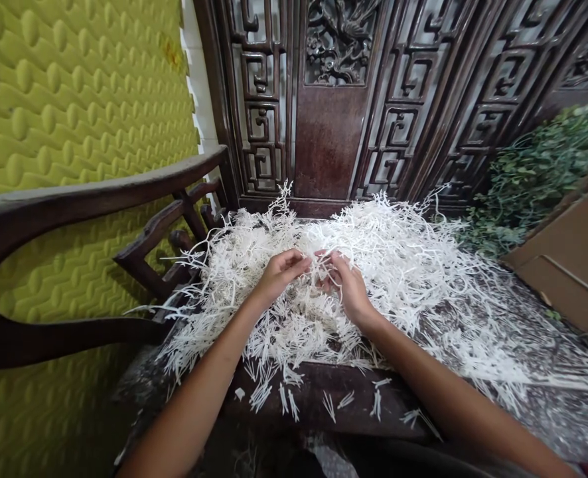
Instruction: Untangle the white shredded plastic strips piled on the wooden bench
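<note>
L forearm (pixel 199 392) & R forearm (pixel 453 392) entered from bottom of frame. L hand (pixel 280 273) & R hand (pixel 348 287) half-curled, just apart, fingertips touching white branched sprigs (pixel 398 245). Sprigs heaped on dark wood surface (pixel 314 388), loose bits scattered near front edge; long axes pointed every way. Fingertips partly hidden by sprigs; clamped or not: can't tell.
</note>
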`<state>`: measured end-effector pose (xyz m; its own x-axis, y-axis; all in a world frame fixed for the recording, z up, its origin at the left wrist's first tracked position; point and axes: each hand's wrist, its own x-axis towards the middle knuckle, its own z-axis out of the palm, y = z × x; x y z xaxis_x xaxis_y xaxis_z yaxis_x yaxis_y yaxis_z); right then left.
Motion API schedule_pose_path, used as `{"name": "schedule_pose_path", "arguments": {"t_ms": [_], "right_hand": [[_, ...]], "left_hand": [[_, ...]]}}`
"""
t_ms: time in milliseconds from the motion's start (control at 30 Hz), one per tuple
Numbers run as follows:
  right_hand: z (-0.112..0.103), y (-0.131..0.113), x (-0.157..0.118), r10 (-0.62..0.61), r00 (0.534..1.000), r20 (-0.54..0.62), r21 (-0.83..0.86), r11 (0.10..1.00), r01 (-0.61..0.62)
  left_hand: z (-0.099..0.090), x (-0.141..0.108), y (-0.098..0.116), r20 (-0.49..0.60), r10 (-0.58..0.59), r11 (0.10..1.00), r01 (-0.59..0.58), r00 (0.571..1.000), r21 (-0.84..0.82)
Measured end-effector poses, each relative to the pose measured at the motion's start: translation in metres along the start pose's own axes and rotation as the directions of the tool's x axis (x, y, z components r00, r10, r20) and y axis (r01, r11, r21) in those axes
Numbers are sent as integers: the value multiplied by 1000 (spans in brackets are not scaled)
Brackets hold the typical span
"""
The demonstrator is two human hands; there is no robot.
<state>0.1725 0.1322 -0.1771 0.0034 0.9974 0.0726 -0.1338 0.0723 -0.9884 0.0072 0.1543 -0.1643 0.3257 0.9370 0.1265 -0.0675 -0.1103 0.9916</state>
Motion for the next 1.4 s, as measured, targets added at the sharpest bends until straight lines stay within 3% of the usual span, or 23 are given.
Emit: {"name": "schedule_pose_path", "arguments": {"t_ms": [267,433,600,1033,1400], "right_hand": [[4,-19,-14,-55,969,239,-140,986,90],[4,-12,-9,-95,975,201,-256,956,146],[3,-10,-8,-169,956,239,-243,943,227],[2,-7,-8,-157,968,197,-268,941,207],[3,-8,-8,-163,973,166,-232,952,199]], "left_hand": [[0,3,-4,40,41,999,-40,998,-14],[0,4,-7,16,65,998,-65,998,-13],[0,3,-6,7,27,1000,-27,1000,0],[-3,4,-7,-121,-131,991,126,984,-48],[-2,3,-7,-1,-34,999,34,999,-18]]}}
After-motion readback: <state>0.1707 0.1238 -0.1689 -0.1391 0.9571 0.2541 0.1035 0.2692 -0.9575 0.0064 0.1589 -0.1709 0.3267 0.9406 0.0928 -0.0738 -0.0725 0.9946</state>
